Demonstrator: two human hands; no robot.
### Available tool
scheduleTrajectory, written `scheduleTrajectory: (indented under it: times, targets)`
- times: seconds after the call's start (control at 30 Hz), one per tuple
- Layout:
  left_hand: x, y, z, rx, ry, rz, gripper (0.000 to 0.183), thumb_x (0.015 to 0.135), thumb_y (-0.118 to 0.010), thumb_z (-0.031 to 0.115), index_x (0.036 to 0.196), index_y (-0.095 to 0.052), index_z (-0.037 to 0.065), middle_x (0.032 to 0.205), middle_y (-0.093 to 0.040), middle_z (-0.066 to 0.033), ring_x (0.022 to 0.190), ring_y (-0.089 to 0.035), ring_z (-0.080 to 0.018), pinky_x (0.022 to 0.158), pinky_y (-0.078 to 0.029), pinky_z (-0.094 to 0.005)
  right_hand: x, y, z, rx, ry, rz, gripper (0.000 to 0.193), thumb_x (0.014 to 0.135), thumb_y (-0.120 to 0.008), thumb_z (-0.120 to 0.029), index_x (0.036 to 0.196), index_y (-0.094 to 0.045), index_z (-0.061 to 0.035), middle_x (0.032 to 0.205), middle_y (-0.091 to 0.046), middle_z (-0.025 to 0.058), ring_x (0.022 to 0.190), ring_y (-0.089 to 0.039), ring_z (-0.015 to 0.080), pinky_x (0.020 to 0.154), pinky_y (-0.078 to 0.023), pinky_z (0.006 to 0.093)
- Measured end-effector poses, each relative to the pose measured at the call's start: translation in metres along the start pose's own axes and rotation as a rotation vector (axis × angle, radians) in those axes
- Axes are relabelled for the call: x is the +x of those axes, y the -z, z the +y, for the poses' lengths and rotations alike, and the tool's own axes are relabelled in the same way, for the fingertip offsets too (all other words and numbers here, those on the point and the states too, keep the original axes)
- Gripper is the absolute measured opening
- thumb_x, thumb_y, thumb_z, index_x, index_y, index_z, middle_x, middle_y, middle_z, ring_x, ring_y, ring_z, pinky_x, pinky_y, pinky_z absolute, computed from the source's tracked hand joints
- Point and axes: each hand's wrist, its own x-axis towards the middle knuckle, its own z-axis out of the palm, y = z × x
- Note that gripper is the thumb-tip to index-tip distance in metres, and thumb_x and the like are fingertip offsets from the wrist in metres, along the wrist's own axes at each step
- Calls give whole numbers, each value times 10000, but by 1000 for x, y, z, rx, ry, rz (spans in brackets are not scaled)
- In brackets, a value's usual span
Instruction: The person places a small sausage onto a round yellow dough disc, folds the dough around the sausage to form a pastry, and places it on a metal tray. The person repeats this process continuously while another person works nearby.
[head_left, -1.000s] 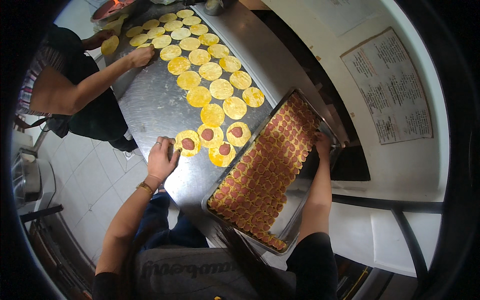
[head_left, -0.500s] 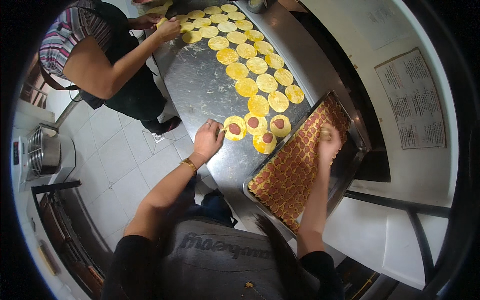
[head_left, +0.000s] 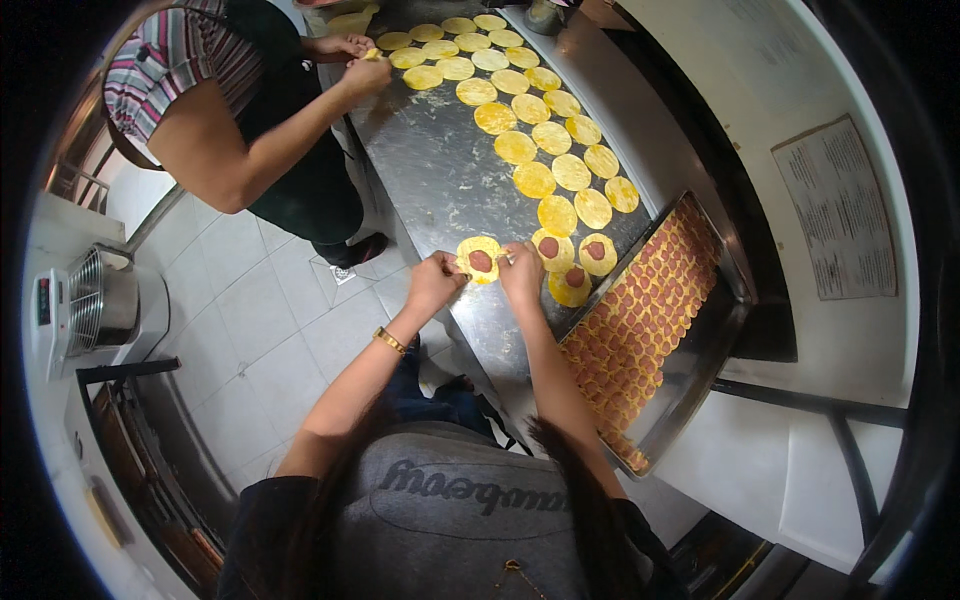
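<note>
My left hand (head_left: 436, 284) pinches the left edge of a yellow dough round (head_left: 471, 245) that carries a reddish-brown dab of filling (head_left: 480, 261). At the opposite edge, my right hand (head_left: 521, 275) has its fingers closed on the same round. The round appears open and flat between them, close to the steel table (head_left: 440, 180). Just right of my right hand lie three more topped dough rounds, one of them (head_left: 569, 287) nearest to me. Plain yellow rounds (head_left: 557, 215) stretch in rows toward the far end.
A metal tray (head_left: 690, 400) packed with small filled dough pieces (head_left: 630, 335) stands at the right. At the far left, a co-worker in a striped sleeve (head_left: 160, 75) handles dough with both hands (head_left: 365, 70). A white machine with a metal bowl (head_left: 108, 305) sits at the left.
My right hand has come left from over the tray to the dough round's right edge. My left hand stays at its left edge. The whole view has shifted slightly.
</note>
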Motion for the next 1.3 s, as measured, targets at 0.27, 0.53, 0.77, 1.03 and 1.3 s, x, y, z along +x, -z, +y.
scheduleTrajectory:
  times: [0.27, 0.53, 0.77, 1.03, 1.3]
  targets:
    - [4, -9, -1, -143, -12, 34, 285, 772, -595, 86, 1044, -659, 32, 840, -677, -160, 734, -668, -277, 707, -522, -338, -25, -11, 14, 985, -406, -78, 197, 794, -589, 16, 988, -617, 23, 848, -646, 64, 783, -604, 128, 701, -466, 225]
    - [3, -12, -7, -306, -44, -142, 294, 744, -709, 42, 1034, -662, 29, 993, -653, -107, 711, -635, -130, 632, -501, -266, -42, 2, 0, 1009, -425, -174, 236, 815, -577, 85, 1044, -614, 40, 965, -660, 87, 882, -633, 160, 785, -492, 251]
    - [5, -15, -3, -776, 61, -223, 159, 806, -694, 22, 933, -600, 4, 1090, -614, -77, 747, -603, -69, 630, -494, -193, -48, 21, -18, 1365, -515, -35, 190, 833, -580, 55, 1023, -590, 43, 960, -648, 81, 887, -611, 138, 783, -472, 239]
    - [-17, 4, 38, -1012, 137, -401, 243, 827, -614, -50, 1061, -551, -21, 1077, -591, -68, 953, -604, -127, 786, -548, -252, -57, 32, 9, 1095, -509, -70, 378, 785, -593, 97, 1156, -553, 37, 1082, -629, 115, 955, -606, 147, 823, -488, 256]
    - [-15, -19, 7, -534, -154, -290, 172, 779, -685, -32, 917, -584, -11, 1031, -615, -86, 855, -615, -115, 717, -518, -223, -66, 51, -13, 1056, -276, -97, 395, 726, -634, 105, 1110, -584, 26, 1000, -640, 81, 957, -614, 173, 822, -502, 268]
